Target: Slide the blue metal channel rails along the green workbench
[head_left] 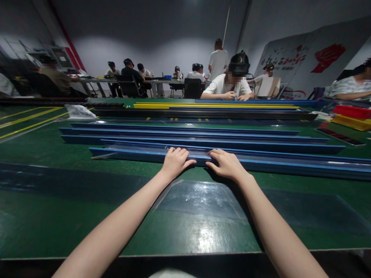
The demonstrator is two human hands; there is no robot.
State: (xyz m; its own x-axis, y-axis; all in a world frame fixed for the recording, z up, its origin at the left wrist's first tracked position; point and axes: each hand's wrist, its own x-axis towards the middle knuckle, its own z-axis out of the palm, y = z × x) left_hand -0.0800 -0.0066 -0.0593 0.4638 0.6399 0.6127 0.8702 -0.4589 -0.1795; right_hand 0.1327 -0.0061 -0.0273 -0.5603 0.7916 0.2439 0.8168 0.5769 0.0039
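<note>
A long blue channel strip (pixel 136 155) lies across the green table in front of me, with a clear plastic strip seeming to lie along its inside. My left hand (pixel 175 161) grips the channel near the middle of the view, fingers curled over into it and thumb along the near wall. A short gap to the right, my right hand (pixel 226 163) holds the same channel in a similar way. Closer to me, a long transparent plastic sheet (pixel 198 196) lies flat under my forearms.
Just beyond are more blue channels (pixel 203 144). Farther back lie a black strip (pixel 204 114) and a yellow strip (pixel 162 106). A phone (pixel 340 136) and a red tray (pixel 355 112) sit at right. Across the table a person (pixel 228 85) works, wearing a headset.
</note>
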